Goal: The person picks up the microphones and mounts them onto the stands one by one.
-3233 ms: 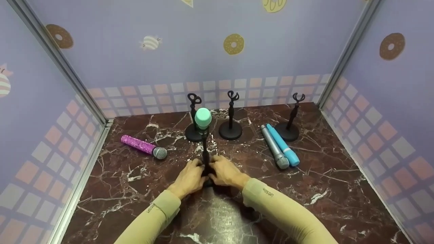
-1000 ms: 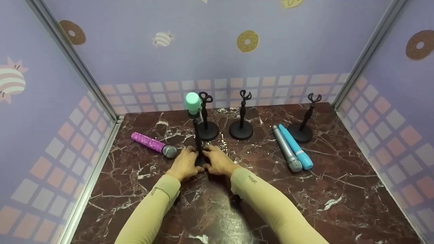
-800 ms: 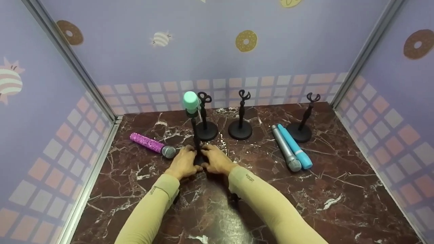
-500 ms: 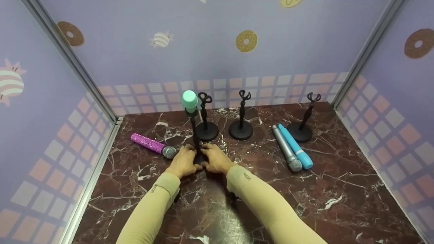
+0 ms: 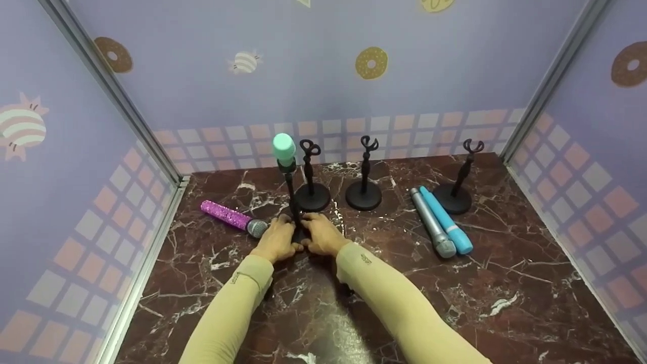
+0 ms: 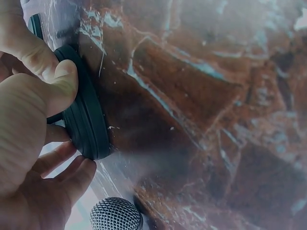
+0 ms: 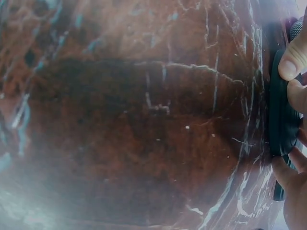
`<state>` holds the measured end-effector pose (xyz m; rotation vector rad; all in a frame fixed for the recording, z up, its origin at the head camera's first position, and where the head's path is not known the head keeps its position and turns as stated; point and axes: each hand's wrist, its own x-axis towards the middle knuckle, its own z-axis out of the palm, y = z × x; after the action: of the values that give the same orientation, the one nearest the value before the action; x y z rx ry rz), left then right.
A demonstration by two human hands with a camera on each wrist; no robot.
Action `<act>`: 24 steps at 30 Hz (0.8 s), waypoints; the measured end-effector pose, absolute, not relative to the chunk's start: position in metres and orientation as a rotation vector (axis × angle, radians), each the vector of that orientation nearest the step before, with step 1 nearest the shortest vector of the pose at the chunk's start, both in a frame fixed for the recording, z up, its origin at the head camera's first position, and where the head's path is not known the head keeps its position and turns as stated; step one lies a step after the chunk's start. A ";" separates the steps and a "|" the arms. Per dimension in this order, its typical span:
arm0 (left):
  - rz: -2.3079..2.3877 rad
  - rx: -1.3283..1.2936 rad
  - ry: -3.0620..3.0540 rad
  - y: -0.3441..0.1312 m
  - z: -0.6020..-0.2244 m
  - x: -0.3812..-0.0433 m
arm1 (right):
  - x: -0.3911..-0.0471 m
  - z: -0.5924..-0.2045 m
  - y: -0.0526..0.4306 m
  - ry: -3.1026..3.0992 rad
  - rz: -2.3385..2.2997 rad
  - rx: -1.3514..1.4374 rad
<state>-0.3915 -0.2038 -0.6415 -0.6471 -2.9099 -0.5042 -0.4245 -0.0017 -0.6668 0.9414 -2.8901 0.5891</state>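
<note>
A black microphone stand (image 5: 291, 189) stands upright, holding a mint-green microphone (image 5: 284, 148) in its top clip. My left hand (image 5: 278, 240) grips the left side of its round base (image 6: 88, 120); in the left wrist view the thumb lies on top and fingertips reach the lower edge. From the other side my right hand (image 5: 323, 235) grips the same base, its thumb (image 7: 289, 68) over the rim in the right wrist view. Close to the left hand lies a glittery purple microphone (image 5: 225, 214) with a silver mesh head (image 6: 115, 214).
Three more black stands, left (image 5: 312, 196), middle (image 5: 364, 194) and right (image 5: 453, 197), line the back with bare clips. Silver (image 5: 430, 217) and blue (image 5: 445, 217) microphones lie side by side at right. Patterned walls enclose the dark marbled tabletop (image 5: 404, 298) on three sides.
Over about three seconds, both hands have moved the stand with the mint-green microphone away from the body and leftward, nearer the back-left stand. In the last half second it hardly moves; the view shifts slightly.
</note>
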 end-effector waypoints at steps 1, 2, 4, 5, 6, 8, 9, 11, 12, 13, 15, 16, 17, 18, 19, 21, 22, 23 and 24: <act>-0.521 -0.653 -2.900 -0.204 -0.639 -0.390 | -0.423 -0.663 -0.002 -2.903 0.608 0.930; -0.538 -0.657 -2.895 -0.203 -0.638 -0.390 | -0.421 -0.660 -0.003 -2.905 0.646 0.917; -0.536 -0.662 -2.897 -0.203 -0.635 -0.389 | -0.416 -0.651 -0.004 -2.908 0.700 0.898; -0.534 -0.660 -2.904 -0.203 -0.634 -0.389 | -0.414 -0.647 -0.004 -2.915 0.717 0.893; -0.525 -0.656 -2.912 -0.203 -0.633 -0.389 | -0.411 -0.641 -0.005 -2.915 0.722 0.894; -0.499 -0.651 -2.923 -0.204 -0.633 -0.390 | -0.411 -0.640 -0.005 -2.895 0.777 0.892; -0.492 -0.651 -2.927 -0.204 -0.633 -0.390 | -0.412 -0.641 -0.006 -2.895 0.781 0.891; -0.501 -0.652 -2.928 -0.203 -0.633 -0.390 | -0.415 -0.647 -0.005 -2.895 0.764 0.888; -0.503 -0.654 -2.931 -0.202 -0.634 -0.391 | -0.418 -0.652 -0.005 -2.889 0.762 0.887; -0.500 -0.655 -2.937 -0.202 -0.635 -0.391 | -0.421 -0.658 -0.005 -2.891 0.750 0.883; -0.508 -0.650 -2.954 -0.202 -0.636 -0.391 | -0.424 -0.665 -0.005 -2.894 0.677 0.897; -0.507 -0.640 -2.963 -0.202 -0.636 -0.390 | -0.426 -0.668 -0.005 -2.895 0.635 0.907; -0.503 -0.629 -2.970 -0.202 -0.636 -0.390 | -0.427 -0.670 -0.006 -2.894 0.609 0.916; -0.496 -0.619 -2.976 -0.202 -0.636 -0.389 | -0.428 -0.672 -0.006 -2.890 0.590 0.923; -0.488 -0.609 -2.979 -0.203 -0.635 -0.389 | -0.429 -0.674 -0.007 -2.887 0.560 0.929; -0.478 -0.602 -2.979 -0.203 -0.635 -0.389 | -0.429 -0.674 -0.008 -2.893 0.513 0.928; -0.479 -0.605 -2.975 -0.203 -0.635 -0.388 | -0.430 -0.674 -0.009 -2.896 0.495 0.923; -0.483 -0.612 -2.968 -0.204 -0.634 -0.388 | -0.430 -0.674 -0.009 -2.901 0.480 0.915; -0.490 -0.622 -2.964 -0.204 -0.634 -0.388 | -0.430 -0.673 -0.009 -2.910 0.469 0.908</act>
<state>-0.3884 -0.2036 -0.6342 -0.6225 -2.9639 -0.4898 -0.4301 -0.0094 -0.6734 0.9078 -2.9101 0.4685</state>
